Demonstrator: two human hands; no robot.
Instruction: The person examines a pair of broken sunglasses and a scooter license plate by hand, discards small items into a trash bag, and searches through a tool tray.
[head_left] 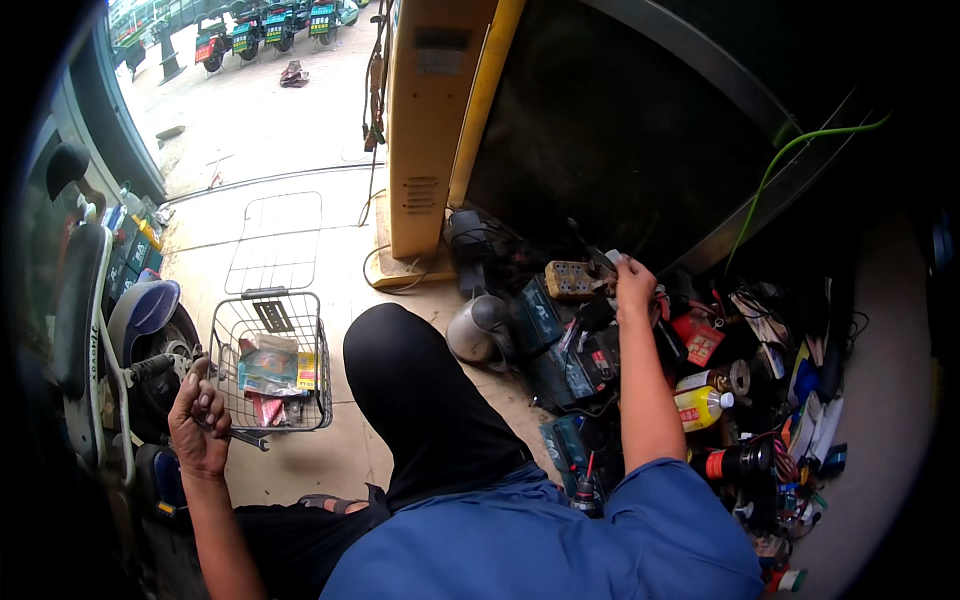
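Observation:
My left hand (202, 418) is closed around a metal wrench (250, 438), whose open jaw sticks out to the right below the fingers. Its index finger points up beside the shock absorber (155, 366) of a scooter. Reaching far to the right, my right hand (634, 286) pinches a small whitish piece (613, 257) whose kind I cannot make out. Beneath that hand lies a heap of tools and parts, with a yellowish multi-hole block (568, 280) just left of it. A wire basket (322, 392) holding packets stands right of my left hand.
Near my right arm are a yellow bottle (700, 408), teal battery-like boxes (538, 318) and a grey metal jug (478, 328). A tall yellow cabinet (425, 140) rises ahead. The scooter's black seat (82, 310) borders the left. Parked scooters (270, 30) stand outside the doorway.

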